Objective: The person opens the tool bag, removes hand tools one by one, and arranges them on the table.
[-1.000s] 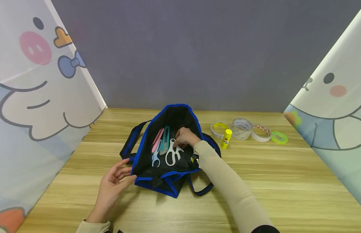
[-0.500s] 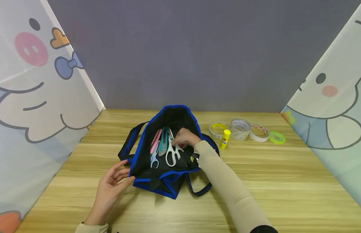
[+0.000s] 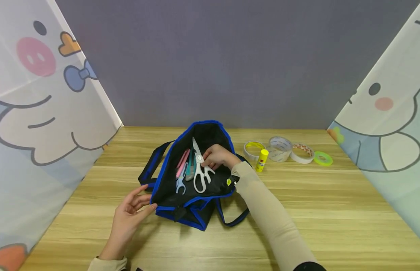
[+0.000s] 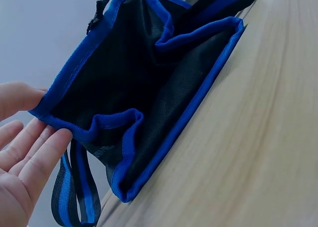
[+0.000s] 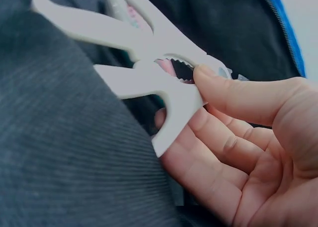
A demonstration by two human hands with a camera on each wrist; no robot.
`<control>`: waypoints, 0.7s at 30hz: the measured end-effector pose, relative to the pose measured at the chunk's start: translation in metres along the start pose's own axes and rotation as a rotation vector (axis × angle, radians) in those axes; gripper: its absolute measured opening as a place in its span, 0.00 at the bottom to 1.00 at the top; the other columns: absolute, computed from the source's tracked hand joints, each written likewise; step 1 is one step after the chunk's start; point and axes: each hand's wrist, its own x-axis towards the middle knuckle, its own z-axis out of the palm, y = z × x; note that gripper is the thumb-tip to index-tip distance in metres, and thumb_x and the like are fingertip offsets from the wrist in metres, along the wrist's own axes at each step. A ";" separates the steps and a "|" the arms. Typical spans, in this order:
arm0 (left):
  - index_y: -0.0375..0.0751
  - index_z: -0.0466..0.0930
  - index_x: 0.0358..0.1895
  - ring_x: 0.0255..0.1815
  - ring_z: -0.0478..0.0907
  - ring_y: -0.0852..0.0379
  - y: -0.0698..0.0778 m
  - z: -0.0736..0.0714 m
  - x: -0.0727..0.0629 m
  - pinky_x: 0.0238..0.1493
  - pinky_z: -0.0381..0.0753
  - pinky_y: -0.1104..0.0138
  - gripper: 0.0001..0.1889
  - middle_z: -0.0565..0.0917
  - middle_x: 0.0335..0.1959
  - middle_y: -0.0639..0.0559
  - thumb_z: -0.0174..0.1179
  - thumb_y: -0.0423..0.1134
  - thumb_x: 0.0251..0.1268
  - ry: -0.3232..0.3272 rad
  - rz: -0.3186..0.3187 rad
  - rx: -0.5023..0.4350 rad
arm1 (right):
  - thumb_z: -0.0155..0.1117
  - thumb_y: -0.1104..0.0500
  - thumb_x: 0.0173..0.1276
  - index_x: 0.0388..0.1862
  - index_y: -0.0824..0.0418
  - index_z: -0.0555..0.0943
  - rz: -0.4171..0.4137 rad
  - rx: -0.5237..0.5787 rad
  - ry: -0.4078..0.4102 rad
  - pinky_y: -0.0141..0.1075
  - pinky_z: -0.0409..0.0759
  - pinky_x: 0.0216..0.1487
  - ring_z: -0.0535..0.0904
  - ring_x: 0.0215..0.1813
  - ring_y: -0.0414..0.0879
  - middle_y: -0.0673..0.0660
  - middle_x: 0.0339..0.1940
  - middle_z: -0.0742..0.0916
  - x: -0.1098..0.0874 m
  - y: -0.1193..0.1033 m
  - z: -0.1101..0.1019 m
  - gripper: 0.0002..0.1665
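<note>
On the table a black bag (image 3: 208,132) with blue trim lies with its mouth facing me. My left hand (image 3: 128,212) pinches the near-left corner of its rim, thumb on one side and fingers on the other, as the left wrist view shows. Inside the bag, my right hand (image 3: 219,156) holds white-handled scissors (image 3: 199,171) between thumb and fingers, blades pointing away. In the right wrist view the thumb presses the scissors (image 5: 149,75) near the pivot. Left of them lie a teal utility knife (image 3: 190,171), light blue scissors (image 3: 181,184) and a pink tool (image 3: 182,162), partly hidden.
Right of the bag stands a yellow glue stick (image 3: 262,161). Behind it are a white tape roll (image 3: 248,153), a clear tape roll (image 3: 279,154), another white roll (image 3: 302,159) and a green roll (image 3: 323,159). Bag straps (image 3: 152,167) spread on the table.
My right hand has raised the white-handled scissors slightly off the other tools, and their blades now show more fully. The left hand stays at the bag's corner.
</note>
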 end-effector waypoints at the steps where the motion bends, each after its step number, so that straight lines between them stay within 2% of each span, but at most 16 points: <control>1: 0.28 0.73 0.62 0.41 0.85 0.61 0.000 0.000 0.000 0.37 0.84 0.72 0.31 0.88 0.39 0.54 0.62 0.10 0.52 0.001 0.000 -0.002 | 0.75 0.66 0.59 0.40 0.67 0.82 -0.008 0.010 0.002 0.37 0.84 0.27 0.80 0.24 0.45 0.56 0.24 0.83 -0.001 -0.001 -0.001 0.12; 8: 0.25 0.71 0.63 0.41 0.85 0.60 0.000 0.001 0.000 0.38 0.84 0.72 0.31 0.88 0.39 0.54 0.62 0.11 0.52 0.004 -0.005 -0.001 | 0.73 0.68 0.60 0.43 0.69 0.81 -0.066 0.069 0.063 0.39 0.86 0.30 0.80 0.26 0.47 0.57 0.27 0.85 -0.010 -0.005 -0.008 0.13; 16: 0.24 0.71 0.63 0.40 0.85 0.61 0.000 0.000 0.000 0.38 0.84 0.73 0.31 0.88 0.39 0.55 0.62 0.10 0.52 0.000 0.000 0.008 | 0.74 0.69 0.59 0.39 0.69 0.80 -0.131 0.152 0.190 0.40 0.86 0.30 0.81 0.25 0.44 0.55 0.25 0.86 -0.016 -0.013 -0.013 0.12; 21: 0.22 0.70 0.63 0.40 0.85 0.61 0.000 0.000 0.000 0.38 0.84 0.72 0.31 0.88 0.39 0.54 0.61 0.10 0.52 -0.001 0.010 0.012 | 0.73 0.70 0.60 0.41 0.71 0.80 -0.180 0.195 0.242 0.44 0.87 0.32 0.81 0.23 0.44 0.55 0.26 0.86 -0.023 -0.021 -0.016 0.12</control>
